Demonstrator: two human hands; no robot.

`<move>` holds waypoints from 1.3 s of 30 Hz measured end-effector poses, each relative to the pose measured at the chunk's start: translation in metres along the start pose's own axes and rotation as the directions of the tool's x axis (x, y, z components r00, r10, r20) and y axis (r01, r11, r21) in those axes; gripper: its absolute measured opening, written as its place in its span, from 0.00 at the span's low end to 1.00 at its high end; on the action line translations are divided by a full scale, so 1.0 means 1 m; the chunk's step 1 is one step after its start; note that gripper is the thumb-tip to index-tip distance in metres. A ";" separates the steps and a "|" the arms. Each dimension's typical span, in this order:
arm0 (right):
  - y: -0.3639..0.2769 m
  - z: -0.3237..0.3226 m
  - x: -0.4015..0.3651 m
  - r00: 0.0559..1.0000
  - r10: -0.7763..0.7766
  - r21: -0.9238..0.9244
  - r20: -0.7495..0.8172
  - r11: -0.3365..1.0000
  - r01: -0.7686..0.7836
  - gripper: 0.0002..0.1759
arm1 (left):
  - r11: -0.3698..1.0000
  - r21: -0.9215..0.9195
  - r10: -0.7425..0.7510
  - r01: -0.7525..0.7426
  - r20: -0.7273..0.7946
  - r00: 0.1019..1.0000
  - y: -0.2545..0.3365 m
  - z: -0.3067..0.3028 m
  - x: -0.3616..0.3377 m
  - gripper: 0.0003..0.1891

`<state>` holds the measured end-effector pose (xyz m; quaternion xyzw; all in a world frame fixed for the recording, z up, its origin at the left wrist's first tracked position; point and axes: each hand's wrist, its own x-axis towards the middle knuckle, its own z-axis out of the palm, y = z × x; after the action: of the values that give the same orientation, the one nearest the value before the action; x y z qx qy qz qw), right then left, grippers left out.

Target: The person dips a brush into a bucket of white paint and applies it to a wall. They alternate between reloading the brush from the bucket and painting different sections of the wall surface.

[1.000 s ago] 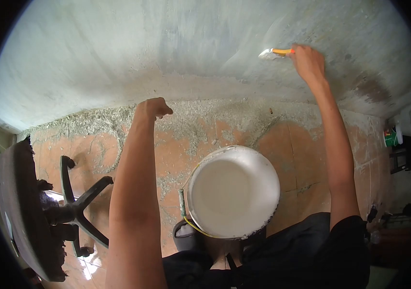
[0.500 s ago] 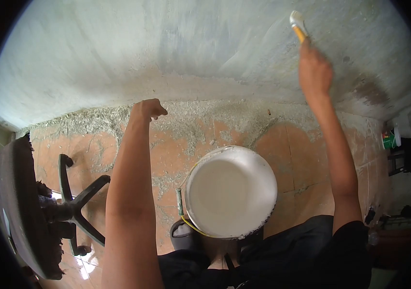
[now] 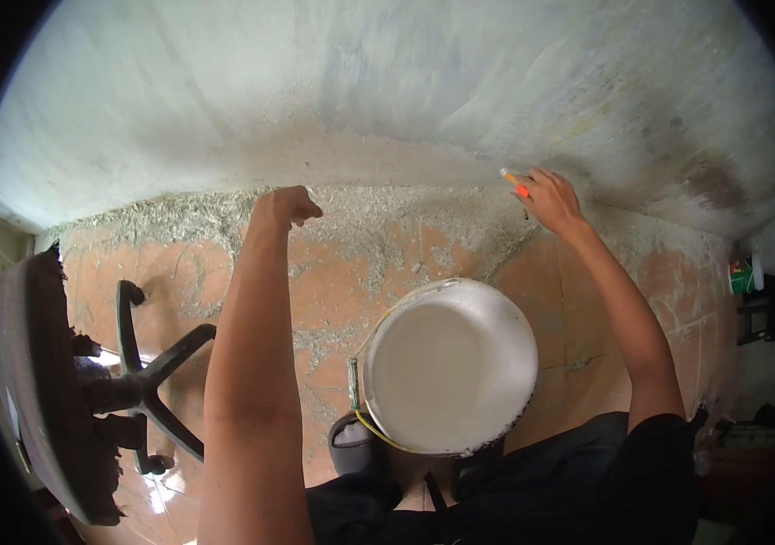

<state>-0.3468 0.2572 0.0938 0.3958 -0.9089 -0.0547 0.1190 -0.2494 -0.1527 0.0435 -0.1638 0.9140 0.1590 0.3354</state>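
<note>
Right hand (image 3: 549,198), 1 o'clock: fingers wrapped round brush (image 3: 515,183), low on wall (image 3: 387,91). Left hand (image 3: 286,205) a bare fist. Painting, I judge; next calls for reloading at bucket (image 3: 447,282), 6 o'clock.

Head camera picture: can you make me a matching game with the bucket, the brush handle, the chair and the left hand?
1. bucket
2. brush handle
3. chair
4. left hand

A. orange
B. tipped on its side
C. closed in a fist
D. white inside

Pairs: 1-D, 2-A, 3-B, 4-C.
</note>
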 end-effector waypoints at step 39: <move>0.003 0.021 -0.004 0.876 -0.349 -0.237 -0.333 0.930 0.280 0.12 | 0.997 -0.042 -0.064 0.066 0.044 0.997 0.012 0.001 0.008 0.17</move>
<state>-0.3514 0.2621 0.0730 0.5294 -0.7844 -0.0803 0.3130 -0.2592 -0.1430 0.0396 -0.1973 0.8972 0.1711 0.3562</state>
